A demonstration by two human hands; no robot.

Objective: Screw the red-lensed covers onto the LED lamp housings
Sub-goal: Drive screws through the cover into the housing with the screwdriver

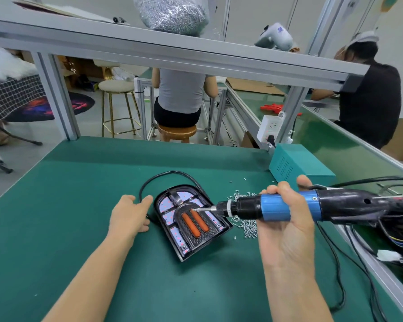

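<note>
My right hand [286, 219] grips the electric screwdriver [289, 206], bit over the red-lensed cover [194, 223]. My left hand [129, 214] rests loose-fingered beside the lamp housing [184, 248].

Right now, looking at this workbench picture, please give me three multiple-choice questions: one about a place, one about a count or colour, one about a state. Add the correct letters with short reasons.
1. Where is the pile of loose screws?
A. On the mat between the lamp housing and the right hand
B. Left of the left hand
C. On top of the teal box

2. How many orange-red lens bars show on the cover?
A. One
B. Two
C. Four

3. What is the left hand doing?
A. Gripping the electric screwdriver
B. Pinching a screw
C. Resting open on the mat beside the housing

Answers:
1 A, the screws lie under the electric screwdriver, right of the housing.
2 B, two parallel bars sit side by side.
3 C, its fingers are spread and hold nothing; the right hand holds the screwdriver.
</note>
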